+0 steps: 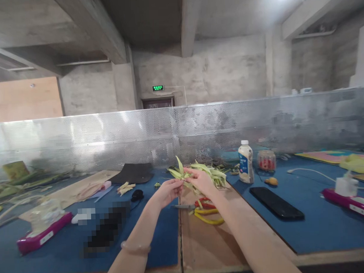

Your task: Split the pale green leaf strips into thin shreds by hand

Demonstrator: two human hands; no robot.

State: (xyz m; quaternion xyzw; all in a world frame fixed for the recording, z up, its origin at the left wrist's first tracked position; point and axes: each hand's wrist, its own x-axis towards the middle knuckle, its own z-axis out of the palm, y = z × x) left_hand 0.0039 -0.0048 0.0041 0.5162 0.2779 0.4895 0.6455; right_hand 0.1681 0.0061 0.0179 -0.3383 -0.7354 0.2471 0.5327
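Observation:
My left hand (pixel 171 192) and my right hand (pixel 202 181) meet above the middle of the table, fingertips close together. Both are pinched on a sprig of pale green leaves (pixel 179 168), whose pointed blades stick up and out to the left. Its stem is mostly hidden by my fingers. Behind my right hand lies a heap of similar leaves (pixel 217 176). Under my wrists, on the brown board (pixel 209 247), rest scissors (pixel 184 207) with a yellow handle (pixel 207 219); a red handle (pixel 204 202) shows beside it, partly covered by my right forearm.
On the right stand a bottle (pixel 245 163) and a jar with red contents (pixel 266 161), near a black phone (pixel 276 203). Purple power strips (pixel 45 233) lie at both sides. A black sheet (pixel 132 173) is at the back left, before a perforated metal partition (pixel 125 134).

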